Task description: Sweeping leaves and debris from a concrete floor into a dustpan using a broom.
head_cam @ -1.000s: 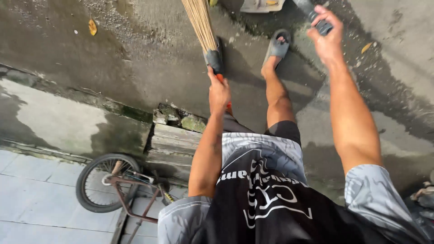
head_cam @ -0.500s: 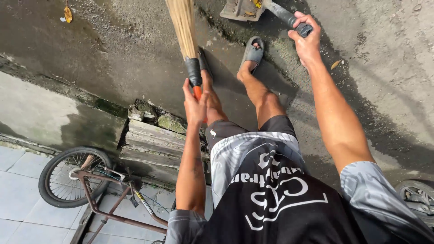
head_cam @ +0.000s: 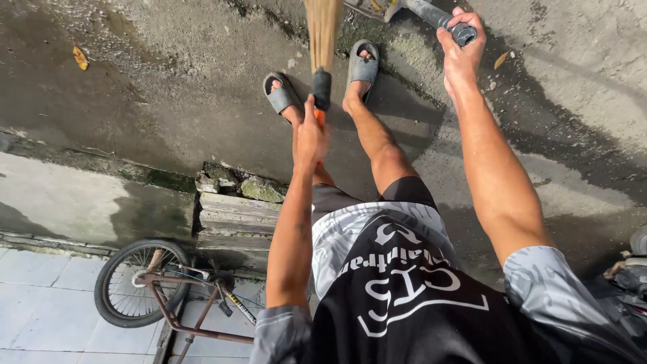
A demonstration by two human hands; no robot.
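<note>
Currently: left hand (head_cam: pixel 311 138) clamped on broom (head_cam: pixel 322 40); right hand (head_cam: pixel 460 57) gripping grey dustpan handle (head_cam: pixel 438 17); hands well apart.

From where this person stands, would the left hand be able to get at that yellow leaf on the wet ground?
Probably not as things stand. The left hand grips the broom close to the feet, while the yellow leaf lies far off to the side. Open pavement lies between them.

both arms reach forward; left hand (head_cam: pixel 312 138) and right hand (head_cam: pixel 461 50) clenched.
</note>
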